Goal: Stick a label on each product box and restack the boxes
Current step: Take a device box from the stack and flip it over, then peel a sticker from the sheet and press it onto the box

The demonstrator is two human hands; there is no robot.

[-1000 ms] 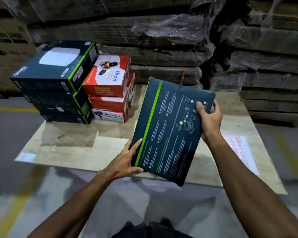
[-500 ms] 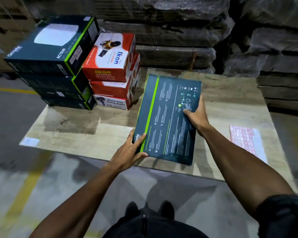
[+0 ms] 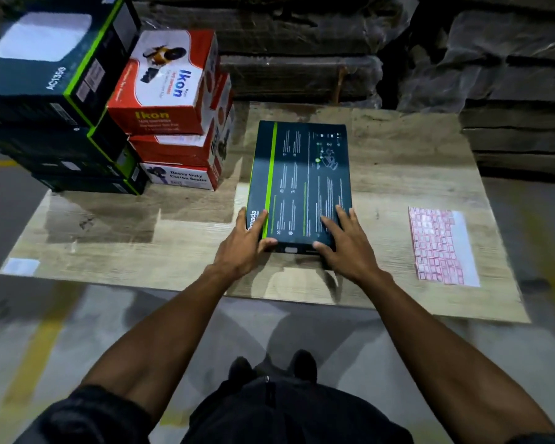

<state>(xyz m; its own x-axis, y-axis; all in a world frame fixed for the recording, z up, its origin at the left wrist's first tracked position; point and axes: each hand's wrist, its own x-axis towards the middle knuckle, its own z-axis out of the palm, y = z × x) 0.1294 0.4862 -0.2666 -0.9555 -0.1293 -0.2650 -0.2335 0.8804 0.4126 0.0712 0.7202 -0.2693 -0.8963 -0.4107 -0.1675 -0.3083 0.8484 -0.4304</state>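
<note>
Starting at the far left of the table [image 3: 116, 219], a stack of dark boxes [image 3: 55, 100] with green edge stripes stands several high, its top box showing a pale product picture, and touching its right side is a shorter stack of red-and-white boxes [image 3: 173, 123] printed with a carton sealer; both piles sit well back and do not block the working space. A small pale slip [image 3: 21, 266] lies alone near the table's left front corner. Moving toward the middle, the left hand [image 3: 242, 248] grips the near left corner of a flat dark box [image 3: 302, 181], thumb on the top face beside the green stripe and fingers wrapped over the near edge. That box lies flat on the table, printed back panel up, long side running away from the person. It looks like rigid printed cardboard, thin and broad, probably light for its size, with a smooth, slightly glossy skin that could slide on the wood; holding it by opposite edges or corners seems safest, and the flat face should take a label well. The right hand [image 3: 346, 248] rests spread and open on the near right corner, palm down, pressing rather than gripping. Further right, well apart from the box, lies a label sheet [image 3: 442, 245] of pink-red stickers, with bare wood between it and the box, so reaching across for it looks unobstructed.
</note>
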